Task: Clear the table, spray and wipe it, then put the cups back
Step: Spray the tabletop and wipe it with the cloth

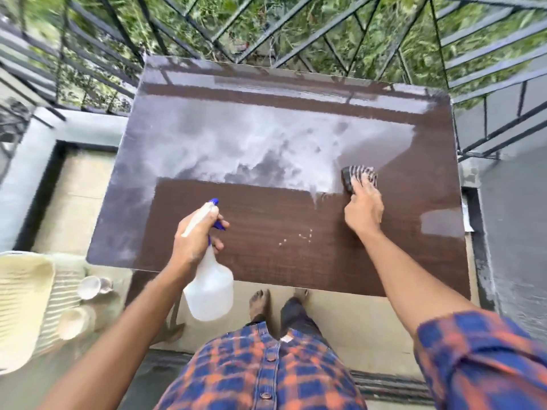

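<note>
Over the dark brown wood-grain tabletop [266, 255] we go, glossy and catching a pale reflection of sky across its far half. The right hand [363, 209] lies flat with fingers together, palm down, pressing a striped dark-and-light cleaning cloth [358, 174] against the surface near the right side of the table; the cloth peeks out just beyond the fingertips. The left hand [194, 236] is wrapped around the neck of a translucent white plastic spray bottle with a blue trigger and nozzle [208, 291], index finger hooked over the trigger, the bottle's body hanging just off the near edge of the table and the nozzle pointing out over the top. A scatter of small pale droplets or crumbs [299, 239] sits on the wood between the two hands; what they are is too small to tell. Down on the left, off the table, two pale rounded cups [94, 287] rest tipped on a cream ribbed plastic chair or basket [26, 297], blurred. Black metal railing [266, 28] runs behind the table with greenery beyond. At the bottom, a blue-and-orange checked shirt [260, 368], and bare feet on the tiled floor.
</note>
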Demonstrator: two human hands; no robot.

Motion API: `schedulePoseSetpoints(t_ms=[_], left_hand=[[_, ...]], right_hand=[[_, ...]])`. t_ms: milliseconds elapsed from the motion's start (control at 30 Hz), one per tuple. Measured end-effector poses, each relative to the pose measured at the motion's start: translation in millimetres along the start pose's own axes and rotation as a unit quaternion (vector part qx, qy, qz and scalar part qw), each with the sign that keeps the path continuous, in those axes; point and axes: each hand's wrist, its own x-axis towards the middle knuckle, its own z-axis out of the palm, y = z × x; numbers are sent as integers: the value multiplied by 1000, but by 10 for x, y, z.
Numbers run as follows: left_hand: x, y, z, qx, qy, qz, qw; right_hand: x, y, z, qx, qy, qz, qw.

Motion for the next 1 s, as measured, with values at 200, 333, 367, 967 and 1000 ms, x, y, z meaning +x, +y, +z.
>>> schedulePoseSetpoints(t_ms=[200,333,367,967,1000], left_hand=[[-12,-27,-47,-31,36,-21,999],[-20,-73,-2,-38,49,-33,998],[-25,-88,8,-39,52,-38,997],[-265,-229,73,-68,121,-50,989],[-280,-254,70,-68,125,-52,988]], right_hand=[[-1152,-733,497,16,-84,-252,964],[-1900,-649,464,78,-231,-386,890],[-1891,-613,416,97,-251,-391,880],[-742,-795,441,99,-133,-354,921],[-1002,-851,489,103,-174,-413,888]])
